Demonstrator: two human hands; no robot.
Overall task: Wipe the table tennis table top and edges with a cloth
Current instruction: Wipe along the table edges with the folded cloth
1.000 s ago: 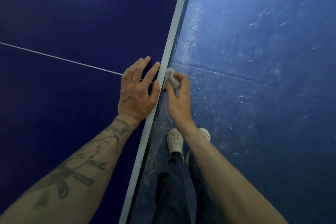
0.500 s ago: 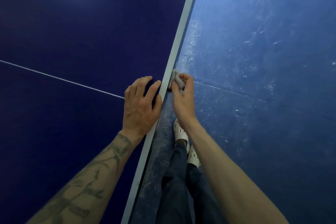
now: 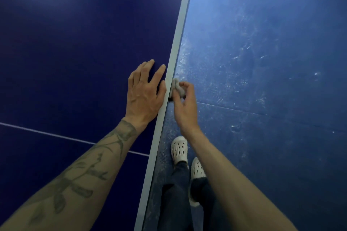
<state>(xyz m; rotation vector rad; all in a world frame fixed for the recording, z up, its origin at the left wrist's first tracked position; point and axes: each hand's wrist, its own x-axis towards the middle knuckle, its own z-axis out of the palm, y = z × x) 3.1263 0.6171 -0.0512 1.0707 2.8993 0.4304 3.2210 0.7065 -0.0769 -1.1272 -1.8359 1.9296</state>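
Note:
The dark blue table tennis table top (image 3: 75, 43) fills the left half of the view, bordered by a pale edge strip (image 3: 178, 30) that runs diagonally. My left hand (image 3: 144, 93) lies flat on the top beside that strip, fingers spread. My right hand (image 3: 185, 107) is just off the table, gripping a small crumpled grey cloth (image 3: 177, 88) and pressing it against the side of the edge. A thin white centre line (image 3: 56, 136) crosses the top lower left.
To the right lies a scuffed blue floor (image 3: 262, 62) with white marks and a seam. My feet in white perforated clogs (image 3: 179, 149) and dark trousers stand close to the table edge, below the right hand.
Both hands have travelled along the edge, away from the white centre line, which now lies behind my left wrist. The cloth stays pressed to the edge. My feet have stepped along too.

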